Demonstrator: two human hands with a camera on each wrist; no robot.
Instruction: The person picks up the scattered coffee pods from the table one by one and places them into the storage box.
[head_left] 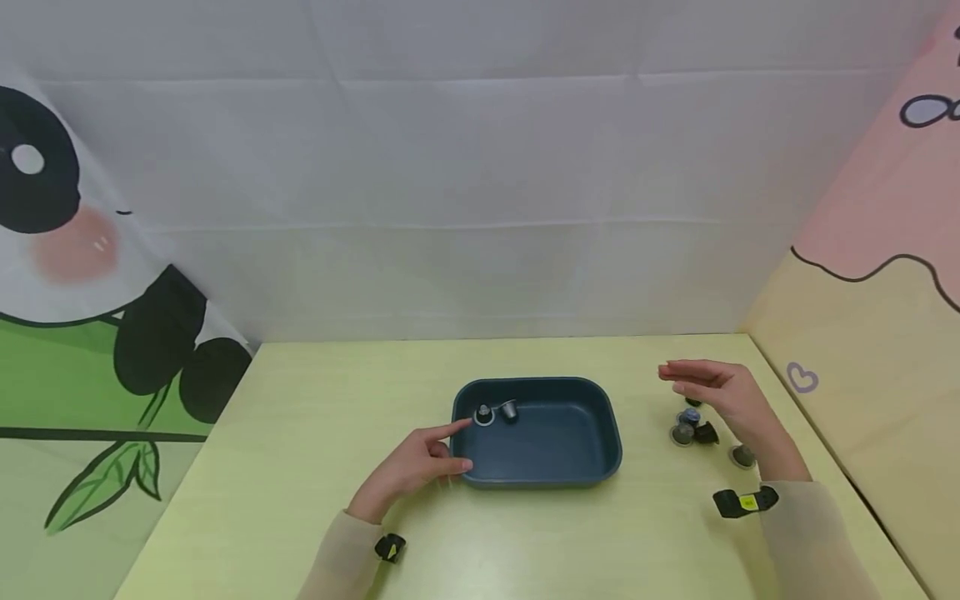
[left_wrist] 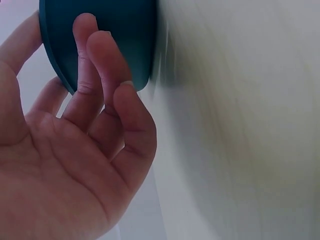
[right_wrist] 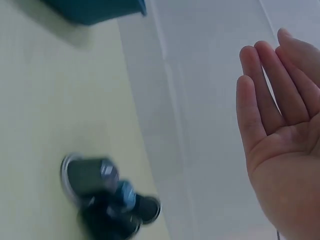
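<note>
My left hand (head_left: 417, 460) holds the left end of a dark teal rectangular tray (head_left: 555, 482), its thumb and index finger set apart along the rim. In the left wrist view, the other fingers (left_wrist: 135, 120) curl beside the tray's outer wall. Two small coffee capsules (head_left: 510, 410) are inside the tray near its back left corner. Over at the right, my right hand (head_left: 723, 393) hovers with straight, empty fingers above a group of coffee capsules (head_left: 682, 433). The right wrist view shows this group in grey-green, blue and black (right_wrist: 89, 176).
One more capsule (head_left: 742, 456) stands apart, right by the right wrist. The pale yellow table (head_left: 360, 383) meets a white cloth backdrop (head_left: 480, 275) behind. A printed panel (head_left: 862, 367) borders the right side, another (head_left: 112, 375) the left.
</note>
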